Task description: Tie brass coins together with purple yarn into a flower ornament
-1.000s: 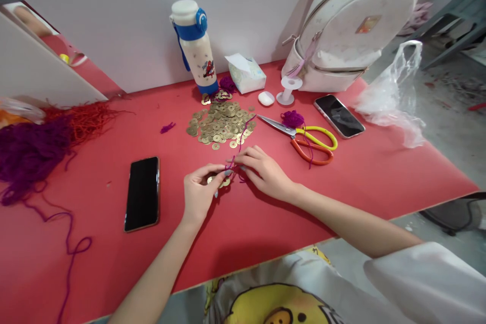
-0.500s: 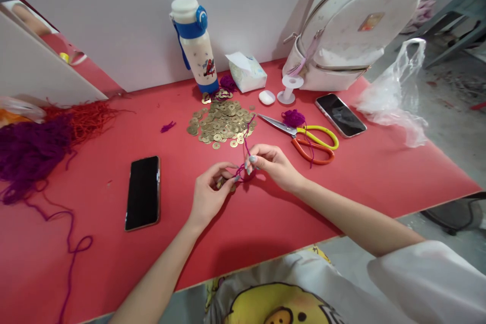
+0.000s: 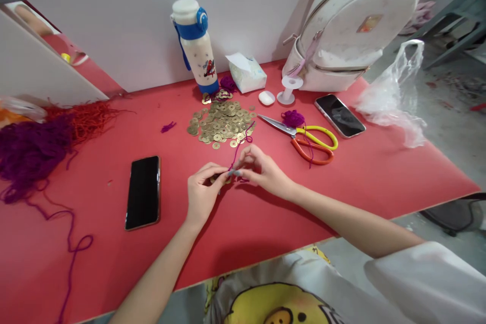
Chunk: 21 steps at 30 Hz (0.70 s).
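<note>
Above the red table, my left hand (image 3: 203,191) is closed round several brass coins (image 3: 214,179) with holes, mostly covered by its fingers, and purple yarn comes out at its fingertips. Pressed close to it, my right hand (image 3: 266,174) pinches the purple yarn (image 3: 237,150) between thumb and finger. The yarn's upper end runs away from me toward a pile of brass coins (image 3: 224,120); a short piece shows under the right fingers. Where the strands cross is hidden by the fingertips. Scissors (image 3: 313,143) with yellow and orange handles lie right of the pile, by a small purple yarn ball (image 3: 293,118).
A phone (image 3: 143,192) lies left of my hands, another phone (image 3: 340,115) at the right. Behind stand a bottle (image 3: 199,58), a tissue pack (image 3: 248,76), a white spool (image 3: 289,90) and a backpack (image 3: 353,25). Purple yarn (image 3: 34,152) is heaped at left.
My right hand has moved left, against the left fingertips. The purple strands drawn out between the hands are now gathered close, and the yarn's free end leans lower toward the coin pile.
</note>
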Available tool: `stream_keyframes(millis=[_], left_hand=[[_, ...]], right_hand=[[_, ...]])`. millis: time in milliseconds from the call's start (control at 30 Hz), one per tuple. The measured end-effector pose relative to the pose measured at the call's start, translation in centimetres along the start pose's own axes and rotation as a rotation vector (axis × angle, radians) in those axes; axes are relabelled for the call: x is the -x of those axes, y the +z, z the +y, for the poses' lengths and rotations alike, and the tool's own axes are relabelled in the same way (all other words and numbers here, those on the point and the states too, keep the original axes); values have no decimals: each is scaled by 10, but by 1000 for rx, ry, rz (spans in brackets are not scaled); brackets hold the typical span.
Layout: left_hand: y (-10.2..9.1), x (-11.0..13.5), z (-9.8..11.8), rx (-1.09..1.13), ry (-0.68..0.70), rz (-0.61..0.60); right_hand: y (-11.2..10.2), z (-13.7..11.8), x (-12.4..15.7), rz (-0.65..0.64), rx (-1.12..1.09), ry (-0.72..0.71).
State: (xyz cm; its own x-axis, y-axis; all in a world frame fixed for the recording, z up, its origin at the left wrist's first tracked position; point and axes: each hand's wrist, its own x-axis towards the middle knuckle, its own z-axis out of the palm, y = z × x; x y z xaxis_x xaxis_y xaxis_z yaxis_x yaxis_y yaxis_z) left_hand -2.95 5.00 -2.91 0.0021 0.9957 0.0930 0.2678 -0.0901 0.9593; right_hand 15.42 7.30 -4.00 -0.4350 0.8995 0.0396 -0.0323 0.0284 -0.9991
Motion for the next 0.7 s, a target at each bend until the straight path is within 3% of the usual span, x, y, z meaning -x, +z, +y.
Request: stream_keyframes(millis=[133, 267, 400, 567, 700], left_hand=[[0, -1, -1, -17, 6, -9], [0, 0, -1, -14, -6, -16], [-1, -1, -1, -35, -8, 5], [-2, -3, -1, -127, 6, 5], [-3, -2, -1, -292, 84, -99]], right_hand=[[6, -2, 4, -83, 139, 16], [5, -1, 3, -74, 143, 21], [-1, 1, 1, -64, 311, 11], [-5, -3, 2, -131, 470, -200], [-7, -9, 1, -157, 569, -371]])
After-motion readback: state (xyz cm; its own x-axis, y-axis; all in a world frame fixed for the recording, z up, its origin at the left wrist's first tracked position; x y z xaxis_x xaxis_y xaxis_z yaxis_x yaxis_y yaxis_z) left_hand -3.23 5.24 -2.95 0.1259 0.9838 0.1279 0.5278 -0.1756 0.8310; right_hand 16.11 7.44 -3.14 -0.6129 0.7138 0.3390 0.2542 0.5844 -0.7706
